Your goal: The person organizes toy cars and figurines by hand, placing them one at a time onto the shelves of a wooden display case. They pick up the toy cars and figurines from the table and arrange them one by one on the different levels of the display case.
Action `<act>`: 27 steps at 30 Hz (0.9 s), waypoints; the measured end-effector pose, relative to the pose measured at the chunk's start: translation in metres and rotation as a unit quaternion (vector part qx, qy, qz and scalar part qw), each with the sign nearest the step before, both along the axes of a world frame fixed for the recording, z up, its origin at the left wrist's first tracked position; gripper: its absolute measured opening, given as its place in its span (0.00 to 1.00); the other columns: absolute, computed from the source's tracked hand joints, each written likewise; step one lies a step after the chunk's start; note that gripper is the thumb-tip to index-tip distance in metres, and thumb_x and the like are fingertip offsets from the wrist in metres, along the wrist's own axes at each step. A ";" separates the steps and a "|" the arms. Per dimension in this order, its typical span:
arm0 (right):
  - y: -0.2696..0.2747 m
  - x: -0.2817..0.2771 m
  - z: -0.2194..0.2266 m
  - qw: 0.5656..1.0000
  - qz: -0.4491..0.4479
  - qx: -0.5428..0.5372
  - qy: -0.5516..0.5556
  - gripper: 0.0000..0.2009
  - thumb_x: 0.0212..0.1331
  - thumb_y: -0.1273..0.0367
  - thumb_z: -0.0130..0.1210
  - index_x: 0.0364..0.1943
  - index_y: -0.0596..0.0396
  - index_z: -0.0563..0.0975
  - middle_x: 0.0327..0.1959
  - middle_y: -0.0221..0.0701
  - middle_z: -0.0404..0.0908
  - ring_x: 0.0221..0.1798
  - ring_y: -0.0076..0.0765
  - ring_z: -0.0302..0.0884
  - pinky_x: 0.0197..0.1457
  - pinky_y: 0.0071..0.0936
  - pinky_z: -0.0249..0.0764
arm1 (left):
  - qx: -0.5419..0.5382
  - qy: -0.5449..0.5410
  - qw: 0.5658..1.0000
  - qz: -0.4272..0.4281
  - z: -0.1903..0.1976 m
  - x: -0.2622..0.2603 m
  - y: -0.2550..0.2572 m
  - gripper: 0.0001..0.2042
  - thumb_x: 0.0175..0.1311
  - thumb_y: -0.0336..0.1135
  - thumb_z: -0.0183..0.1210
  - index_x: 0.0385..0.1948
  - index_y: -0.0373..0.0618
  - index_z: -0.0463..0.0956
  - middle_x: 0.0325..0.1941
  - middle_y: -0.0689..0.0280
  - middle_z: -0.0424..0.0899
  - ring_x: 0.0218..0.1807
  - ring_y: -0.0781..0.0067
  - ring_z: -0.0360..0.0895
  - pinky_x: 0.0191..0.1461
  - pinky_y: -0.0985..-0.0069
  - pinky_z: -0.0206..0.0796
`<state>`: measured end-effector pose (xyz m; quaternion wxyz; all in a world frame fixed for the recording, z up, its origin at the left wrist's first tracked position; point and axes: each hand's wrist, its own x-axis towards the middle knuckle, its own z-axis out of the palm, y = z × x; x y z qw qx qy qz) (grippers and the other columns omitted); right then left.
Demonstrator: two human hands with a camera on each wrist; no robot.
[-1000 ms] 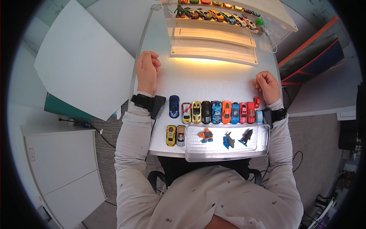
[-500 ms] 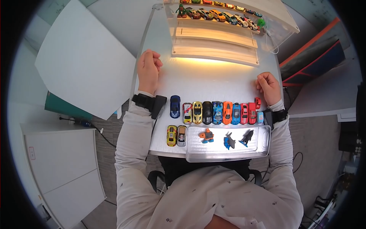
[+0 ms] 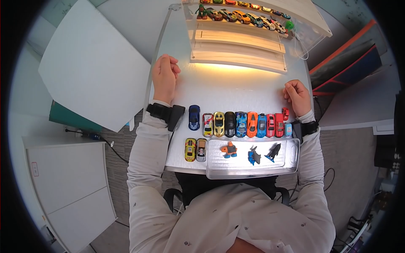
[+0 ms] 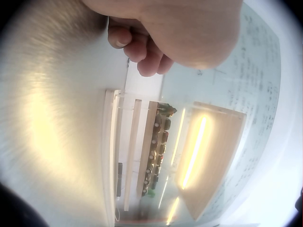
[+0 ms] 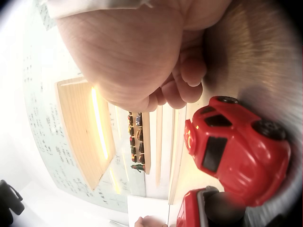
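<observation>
My left hand (image 3: 165, 78) rests at the table's left side with loosely curled fingers and nothing in them. On the right side my right hand (image 3: 298, 97) lies the same way, holding nothing. Nearest to it is a small red toy car (image 3: 285, 114), which shows large beside the palm in the right wrist view. A row of toy cars runs between the forearms, among them a gold car (image 3: 219, 124), a black car (image 3: 229, 124) and an orange car (image 3: 252, 124). A dark blue car (image 3: 194, 117) stands at the row's left end, by the left wrist.
A clear tray (image 3: 253, 173) at the front edge holds an orange figure (image 3: 230, 149) and two dark figures. Left of it stand a yellow car (image 3: 190, 149) and a silver car (image 3: 201, 149). Behind is a lit wooden display shelf (image 3: 238, 57) with cars on its upper tiers.
</observation>
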<state>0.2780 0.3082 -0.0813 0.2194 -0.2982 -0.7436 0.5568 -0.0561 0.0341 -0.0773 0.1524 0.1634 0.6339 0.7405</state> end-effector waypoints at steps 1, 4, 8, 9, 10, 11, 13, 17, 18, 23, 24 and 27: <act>0.000 0.000 0.000 1.000 0.000 0.000 0.000 0.08 0.74 0.65 0.55 0.41 0.55 0.78 0.29 0.21 0.79 0.29 0.14 0.73 0.32 0.16 0.67 | 0.001 0.000 1.000 0.000 0.000 0.000 0.000 0.16 0.77 0.41 0.46 0.29 0.44 0.75 0.20 0.72 0.74 0.22 0.85 0.65 0.25 0.82 0.56; 0.000 0.000 0.000 1.000 0.000 0.000 -0.002 0.08 0.74 0.65 0.55 0.41 0.55 0.78 0.29 0.21 0.79 0.29 0.14 0.73 0.32 0.15 0.67 | 0.000 -0.003 1.000 -0.001 -0.001 0.000 0.000 0.16 0.77 0.41 0.46 0.29 0.44 0.75 0.20 0.72 0.74 0.22 0.85 0.66 0.25 0.82 0.56; 0.000 0.000 0.000 1.000 0.000 0.004 -0.002 0.08 0.74 0.65 0.55 0.41 0.55 0.78 0.29 0.21 0.79 0.29 0.14 0.72 0.32 0.15 0.66 | -0.004 -0.003 1.000 0.003 0.000 0.000 0.000 0.16 0.78 0.41 0.46 0.29 0.44 0.75 0.20 0.72 0.74 0.22 0.84 0.66 0.25 0.82 0.57; 0.000 0.000 0.001 1.000 0.001 0.005 -0.002 0.08 0.74 0.65 0.55 0.41 0.55 0.77 0.29 0.21 0.79 0.29 0.14 0.72 0.32 0.15 0.66 | -0.005 -0.002 1.000 0.002 -0.001 -0.001 0.000 0.17 0.78 0.41 0.46 0.29 0.44 0.75 0.20 0.72 0.74 0.22 0.84 0.66 0.25 0.82 0.57; 0.000 0.000 0.001 1.000 0.003 0.007 -0.003 0.08 0.74 0.65 0.55 0.41 0.55 0.77 0.29 0.21 0.79 0.29 0.14 0.72 0.32 0.15 0.66 | -0.006 -0.001 1.000 0.002 -0.002 -0.001 0.001 0.17 0.78 0.42 0.46 0.29 0.44 0.75 0.20 0.72 0.74 0.22 0.84 0.66 0.25 0.82 0.57; 0.000 0.000 0.001 1.000 0.003 0.005 -0.002 0.08 0.74 0.65 0.55 0.40 0.55 0.77 0.29 0.21 0.78 0.29 0.14 0.72 0.32 0.16 0.66 | -0.006 -0.003 1.000 0.002 -0.002 -0.001 0.001 0.17 0.78 0.42 0.46 0.29 0.44 0.75 0.20 0.72 0.74 0.22 0.84 0.66 0.26 0.82 0.57; 0.000 0.000 0.001 1.000 0.003 0.003 -0.001 0.08 0.74 0.66 0.55 0.40 0.55 0.77 0.28 0.21 0.78 0.29 0.14 0.72 0.32 0.16 0.66 | -0.006 -0.006 1.000 0.002 -0.001 -0.001 0.001 0.17 0.79 0.42 0.46 0.29 0.44 0.75 0.20 0.72 0.74 0.22 0.84 0.66 0.26 0.82 0.57; -0.002 -0.001 0.002 1.000 -0.004 0.001 0.000 0.07 0.74 0.66 0.55 0.40 0.55 0.77 0.28 0.21 0.78 0.29 0.14 0.72 0.32 0.16 0.66 | -0.006 -0.003 1.000 -0.002 -0.001 -0.001 0.000 0.17 0.79 0.42 0.46 0.29 0.44 0.75 0.20 0.72 0.74 0.22 0.84 0.66 0.25 0.82 0.57; -0.002 -0.001 0.002 1.000 -0.004 0.000 0.000 0.07 0.74 0.66 0.55 0.41 0.55 0.77 0.28 0.21 0.78 0.29 0.14 0.72 0.32 0.16 0.66 | -0.006 -0.005 1.000 -0.002 -0.001 0.000 0.001 0.17 0.79 0.42 0.46 0.29 0.44 0.75 0.20 0.72 0.74 0.22 0.85 0.66 0.25 0.82 0.57; -0.002 -0.001 0.001 1.000 -0.005 -0.002 -0.001 0.07 0.74 0.66 0.55 0.41 0.55 0.78 0.28 0.21 0.78 0.29 0.14 0.72 0.32 0.16 0.66 | -0.006 -0.005 1.000 -0.002 -0.001 -0.001 0.001 0.17 0.79 0.42 0.46 0.29 0.44 0.75 0.20 0.72 0.74 0.22 0.85 0.66 0.25 0.82 0.57; -0.002 -0.001 0.001 1.000 -0.004 -0.002 -0.001 0.07 0.74 0.66 0.55 0.41 0.55 0.78 0.28 0.21 0.78 0.29 0.14 0.72 0.32 0.16 0.66 | -0.006 -0.006 1.000 -0.001 0.000 0.000 0.001 0.17 0.79 0.42 0.46 0.29 0.44 0.75 0.20 0.72 0.74 0.22 0.85 0.66 0.25 0.83 0.57; -0.002 -0.001 0.001 1.000 -0.003 0.001 -0.004 0.08 0.74 0.66 0.55 0.41 0.55 0.78 0.28 0.21 0.79 0.29 0.14 0.72 0.32 0.16 0.66 | -0.008 -0.005 1.000 0.001 0.001 0.001 0.001 0.17 0.79 0.42 0.46 0.29 0.44 0.75 0.20 0.72 0.74 0.22 0.85 0.66 0.25 0.83 0.57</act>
